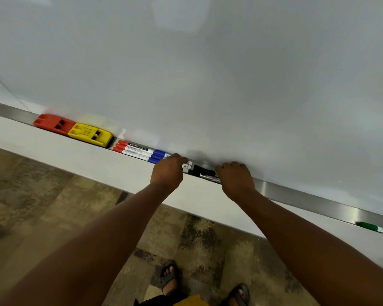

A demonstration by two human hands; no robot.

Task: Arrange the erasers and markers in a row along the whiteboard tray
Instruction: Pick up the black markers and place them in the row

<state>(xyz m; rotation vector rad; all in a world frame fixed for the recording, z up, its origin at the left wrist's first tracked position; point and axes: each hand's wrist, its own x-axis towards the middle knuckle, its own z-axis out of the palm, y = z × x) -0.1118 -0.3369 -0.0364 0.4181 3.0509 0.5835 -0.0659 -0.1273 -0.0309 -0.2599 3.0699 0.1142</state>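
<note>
Filling the upper part of the view, a pale whiteboard (208,74) slopes down to a metal tray (307,199) that runs from upper left to lower right. Below it are a white wall strip and a mottled brown floor (42,206), with two sandalled feet at the bottom edge.

At the left end of the tray a red eraser (53,124) lies end to end with a yellow eraser (90,134), the two touching. Just right of them lie red-capped markers (132,149) side by side, followed in line by blue-capped markers (157,156) whose far ends disappear under the left hand (167,171).

That hand is curled over the tray edge, its fingers (179,159) closed down on the marker barrels. The right hand (236,176) is curled the same way a little farther right, fingers (232,165) bent over the tray; whether they actually pinch a marker cannot be told. Between the two hands, black-capped markers (202,171) lie in the tray, with a white barrel end showing beside the left hand.

Well apart, near the right edge of the view, a green marker (374,227) lies alone in the tray.
</note>
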